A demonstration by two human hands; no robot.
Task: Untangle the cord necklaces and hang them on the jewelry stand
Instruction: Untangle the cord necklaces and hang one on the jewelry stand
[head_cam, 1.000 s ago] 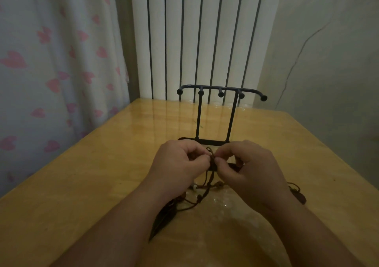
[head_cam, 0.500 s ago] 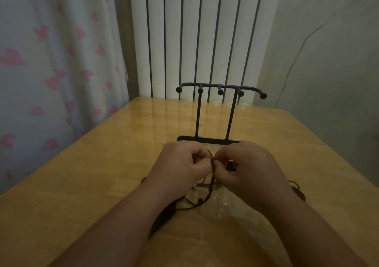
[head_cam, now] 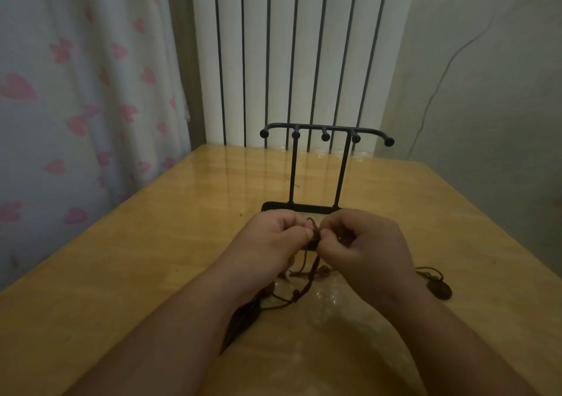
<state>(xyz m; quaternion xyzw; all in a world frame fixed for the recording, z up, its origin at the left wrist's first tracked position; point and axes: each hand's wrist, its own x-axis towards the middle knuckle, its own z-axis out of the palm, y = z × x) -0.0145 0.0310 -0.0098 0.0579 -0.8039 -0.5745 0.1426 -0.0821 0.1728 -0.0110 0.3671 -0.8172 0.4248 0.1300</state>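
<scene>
A: Left hand [head_cam: 267,240], right hand [head_cam: 362,246]: our fingers [head_cam: 306,232] pinch the knot [head_cam: 314,228]. Cords [head_cam: 307,289] trail onto the surface [head_cam: 152,258], just before the stand [head_cam: 293,170].
B: If we yank, it likely cinches tighter.

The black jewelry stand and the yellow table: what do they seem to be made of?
The black jewelry stand looks like thin painted metal rod, matte, with ball-tipped pegs. The yellow table looks like varnished wood: glossy, faint grain, reflecting the white radiator.
</scene>
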